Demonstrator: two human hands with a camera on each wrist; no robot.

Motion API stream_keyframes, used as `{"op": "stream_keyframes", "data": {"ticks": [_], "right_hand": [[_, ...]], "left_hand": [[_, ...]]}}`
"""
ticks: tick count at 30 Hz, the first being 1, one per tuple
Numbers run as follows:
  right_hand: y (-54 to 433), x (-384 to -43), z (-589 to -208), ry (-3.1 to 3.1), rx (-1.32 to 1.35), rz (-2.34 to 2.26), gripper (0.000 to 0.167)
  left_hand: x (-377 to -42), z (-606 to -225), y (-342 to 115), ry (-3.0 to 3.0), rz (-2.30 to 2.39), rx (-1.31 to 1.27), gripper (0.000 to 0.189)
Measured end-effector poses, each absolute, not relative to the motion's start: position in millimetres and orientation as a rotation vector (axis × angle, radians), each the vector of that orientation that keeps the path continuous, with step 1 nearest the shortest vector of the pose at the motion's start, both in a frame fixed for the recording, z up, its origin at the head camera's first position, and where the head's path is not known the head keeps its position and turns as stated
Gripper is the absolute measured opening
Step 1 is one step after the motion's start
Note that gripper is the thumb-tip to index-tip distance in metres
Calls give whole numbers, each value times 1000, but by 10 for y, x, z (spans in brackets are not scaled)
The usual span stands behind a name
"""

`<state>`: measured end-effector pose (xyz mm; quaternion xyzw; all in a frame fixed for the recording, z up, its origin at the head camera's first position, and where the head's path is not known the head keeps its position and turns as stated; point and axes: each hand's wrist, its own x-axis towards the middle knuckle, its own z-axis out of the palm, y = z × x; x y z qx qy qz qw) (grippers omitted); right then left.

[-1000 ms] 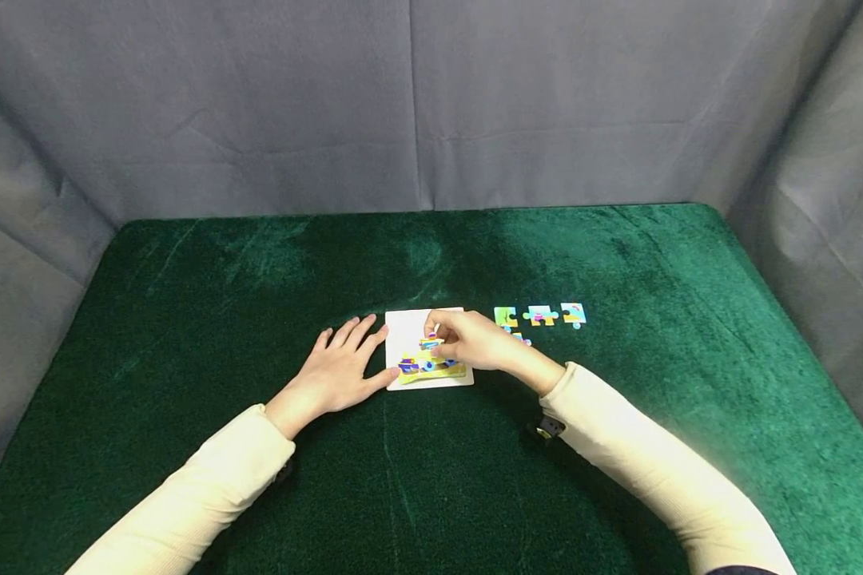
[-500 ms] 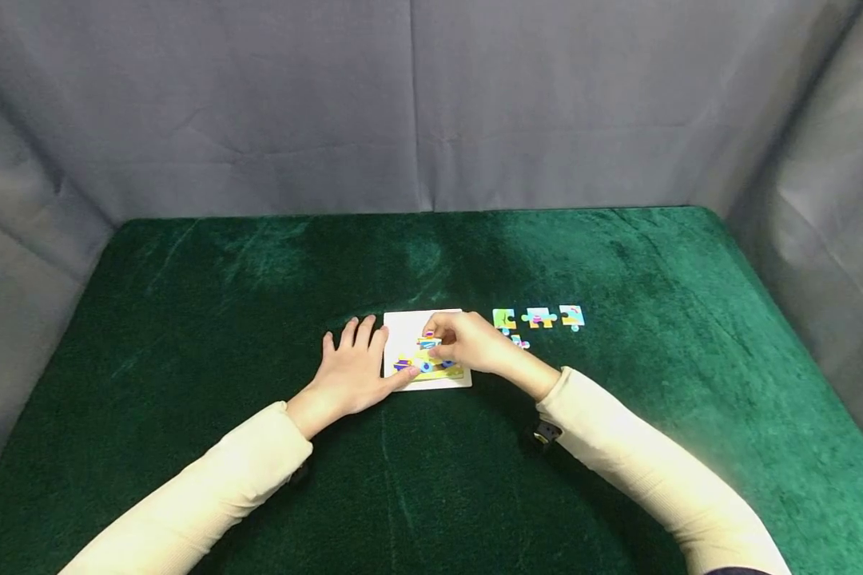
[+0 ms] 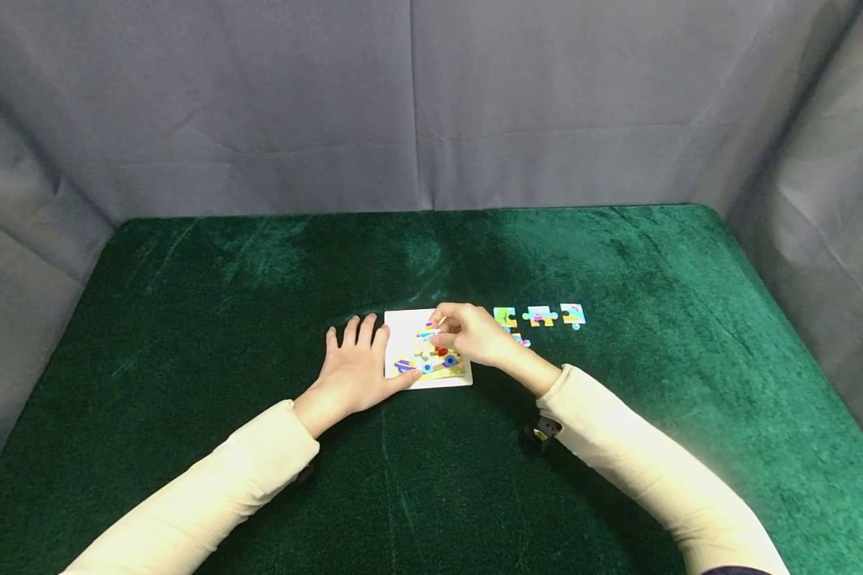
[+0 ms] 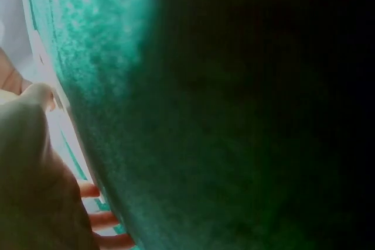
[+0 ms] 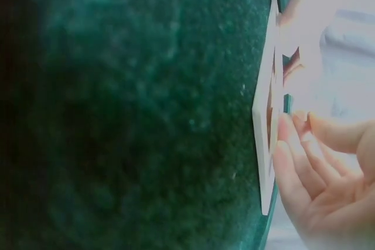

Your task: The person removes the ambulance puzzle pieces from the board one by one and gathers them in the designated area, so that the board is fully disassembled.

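A white puzzle board (image 3: pixel 401 323) lies on the green cloth, its lower part filled with joined pieces showing a vehicle with blue wheels (image 3: pixel 439 366). My left hand (image 3: pixel 352 374) rests flat with fingers spread at the board's left side, its thumb on the lower left of the puzzle. Over the board's middle, my right hand (image 3: pixel 476 337) pinches a small blue-and-white puzzle piece (image 3: pixel 426 335) between thumb and forefinger. The right wrist view shows the board (image 5: pixel 265 121) edge-on beside the curled fingers; the piece cannot be made out there.
Several loose puzzle pieces lie right of the board: a green one (image 3: pixel 503 316), a pink-and-blue one (image 3: pixel 539 316), a corner piece (image 3: pixel 572 314), and one partly hidden by the right wrist (image 3: pixel 521 339). Grey curtains (image 3: pixel 259 104) stand behind the table.
My left hand has shifted slightly right, bringing its thumb onto the puzzle's lower left. The right hand has moved up a little with the piece, uncovering a red patch of the picture.
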<state>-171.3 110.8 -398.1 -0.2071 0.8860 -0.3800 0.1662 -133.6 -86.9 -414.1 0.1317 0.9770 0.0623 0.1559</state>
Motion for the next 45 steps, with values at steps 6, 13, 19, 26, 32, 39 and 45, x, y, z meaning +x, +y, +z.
{"op": "stream_keyframes", "data": {"ticks": [6,13,19,26,32,39,45], "right_hand": [[1156,-1766,-4022,2422,-526,-1236,14],[1296,-1773,-3886,2331,-410,-1304,28],[1535,-1759,-3766,2300,-345,-1329,29],[1921,-1751,-3757,2255,-234,-1404,31],[2182,-1712,-3722,2290,-181,-1354,35],[2445,-1680,-3744,2275,-142,-1297,38],[2600,-1669,-3802,2286,-117,-1257,39]], "left_hand": [[-1346,-4121,-859,2783,157,381,90],[-1356,-4140,-875,2804,165,399,90],[-1336,-4149,-892,2833,233,414,88],[-1329,-4171,-909,2857,245,431,87],[-1333,-4183,-908,2861,250,428,88],[-1326,-4168,-905,2859,239,435,86],[-1331,-4164,-907,2857,240,431,88]]}}
